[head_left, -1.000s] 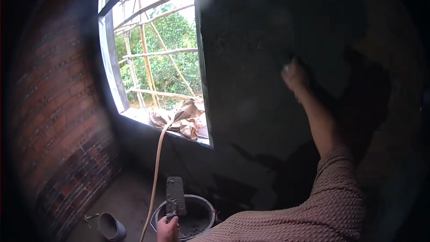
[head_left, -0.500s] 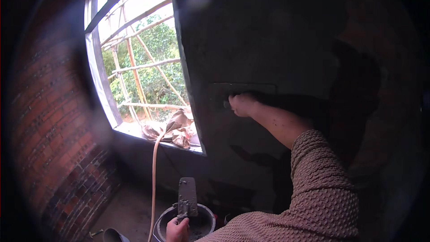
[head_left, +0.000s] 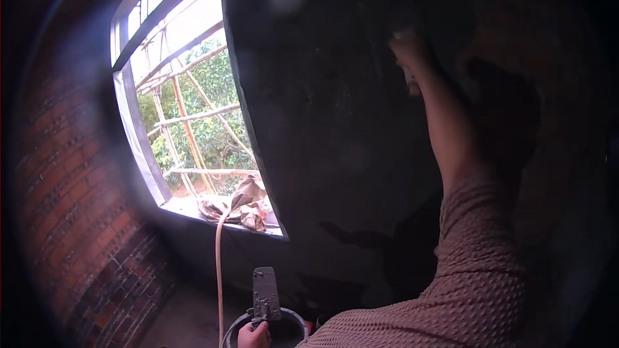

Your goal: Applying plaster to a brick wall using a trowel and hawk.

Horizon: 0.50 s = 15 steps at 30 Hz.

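My left hand [head_left: 255,335] is closed round the handle of a grey, mortar-smeared trowel [head_left: 265,293], its broad blade pointing up. Just below and behind it is a round bucket [head_left: 298,318], its inside dark. Up at the right, my right hand [head_left: 410,51] is raised to the dark plastered wall [head_left: 335,109], fingers wrapped round the handle of a plastering trowel [head_left: 411,81]. A pale bit of that handle shows below the fist; its blade is lost in the shadow against the wall.
A window opening [head_left: 193,103] on the left looks onto pole scaffolding and trees. On its sill lies a crumpled brown sack [head_left: 248,206], and a pale hose [head_left: 219,270] hangs from there past the bucket. A brick wall [head_left: 71,219] stands at far left.
My right hand has swept up and to the right along the wall with its trowel, and the arm is straighter. The left hand still holds its trowel by the bucket. The view has shifted slightly.
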Tool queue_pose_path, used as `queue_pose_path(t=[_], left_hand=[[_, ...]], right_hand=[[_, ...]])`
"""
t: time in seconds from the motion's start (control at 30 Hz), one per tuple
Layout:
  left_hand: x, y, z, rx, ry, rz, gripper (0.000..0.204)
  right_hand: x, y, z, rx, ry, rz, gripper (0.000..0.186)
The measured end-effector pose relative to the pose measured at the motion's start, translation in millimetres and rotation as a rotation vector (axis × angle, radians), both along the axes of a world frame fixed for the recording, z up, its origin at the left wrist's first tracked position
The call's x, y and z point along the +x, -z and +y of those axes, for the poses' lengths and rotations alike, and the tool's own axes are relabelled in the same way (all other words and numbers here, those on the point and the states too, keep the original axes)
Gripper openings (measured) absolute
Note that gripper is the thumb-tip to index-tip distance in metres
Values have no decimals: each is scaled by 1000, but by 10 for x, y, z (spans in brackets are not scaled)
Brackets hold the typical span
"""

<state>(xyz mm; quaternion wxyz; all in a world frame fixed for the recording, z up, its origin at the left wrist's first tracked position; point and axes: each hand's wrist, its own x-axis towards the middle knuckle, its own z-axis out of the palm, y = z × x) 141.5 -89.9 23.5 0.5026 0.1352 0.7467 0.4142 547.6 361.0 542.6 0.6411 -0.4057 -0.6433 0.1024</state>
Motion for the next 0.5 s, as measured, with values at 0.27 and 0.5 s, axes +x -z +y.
queue_pose_path(t=[0.27, 0.5], left_hand=[[572, -716, -100, 300, -31, 73, 15], [753, -816, -421, 382, -118, 85, 16]], right_hand=[[-944, 2624, -164, -158, 347, 68, 46], [-1646, 3033, -225, 321, 170, -305, 31]])
